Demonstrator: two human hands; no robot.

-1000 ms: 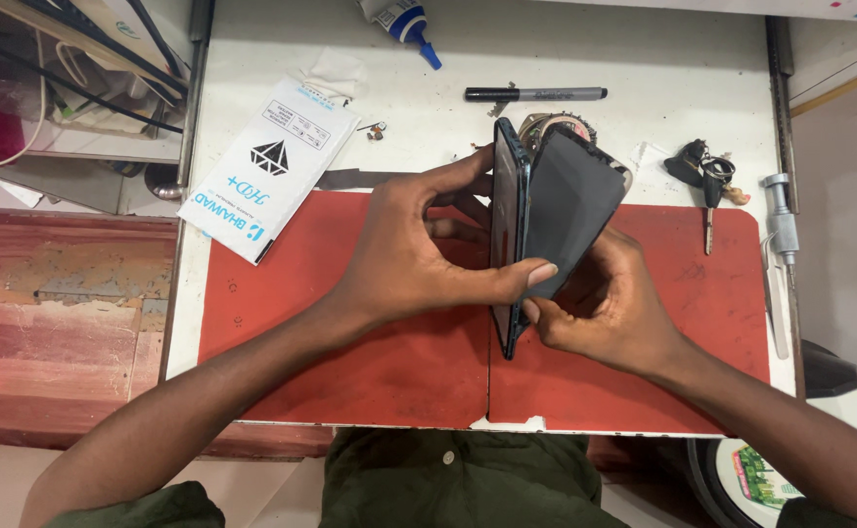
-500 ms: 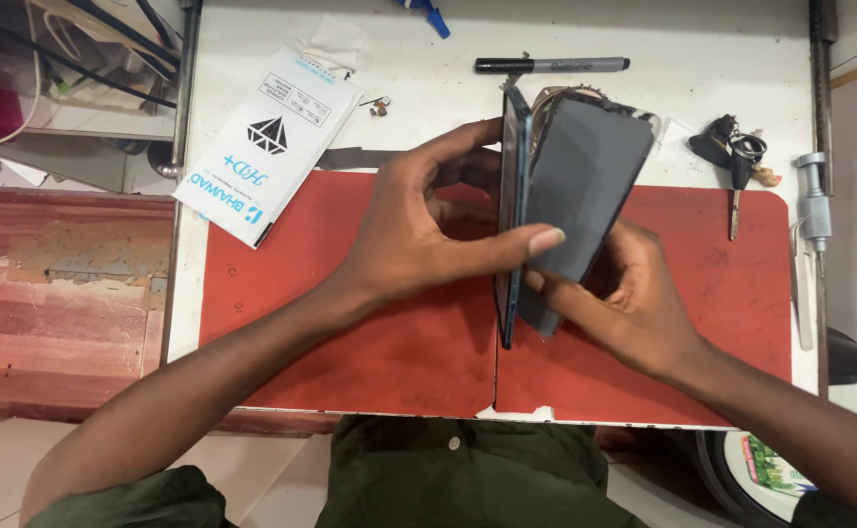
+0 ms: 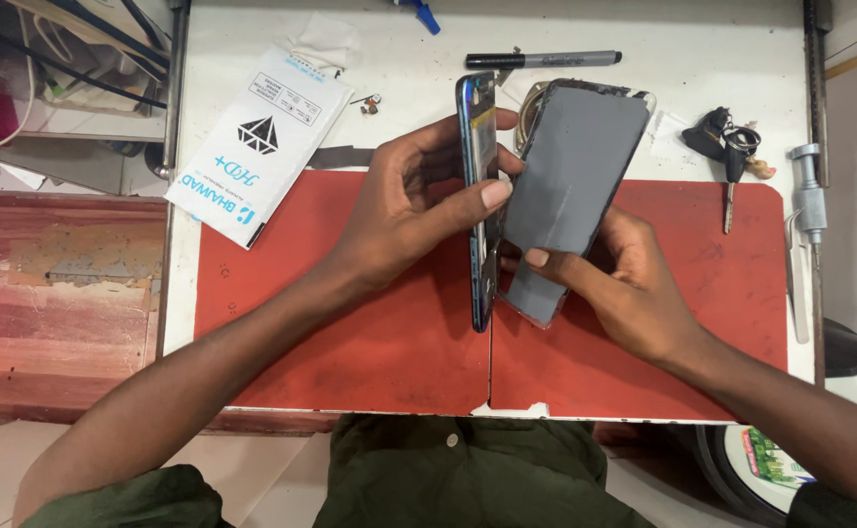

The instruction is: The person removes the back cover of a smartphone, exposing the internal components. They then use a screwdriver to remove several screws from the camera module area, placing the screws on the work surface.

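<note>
My left hand point(image 3: 404, 210) pinches the phone frame point(image 3: 479, 196) on edge; my right hand point(image 3: 629, 284) grips the grey display panel point(image 3: 570, 186), hinged apart to keep the gap open.

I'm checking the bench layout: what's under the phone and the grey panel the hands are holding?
Under the phone frame and grey panel lies the red mat, on the white table. The left hand and right hand hide the mat directly below; a round part behind the panel's top is mostly covered.

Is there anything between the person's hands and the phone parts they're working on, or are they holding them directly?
Nothing visible stands between. The left hand grips the phone body, held on edge, directly with bare fingers. The right hand holds the grey screen panel from below, thumb on its face. The two parts are swung apart above the red mat.
</note>
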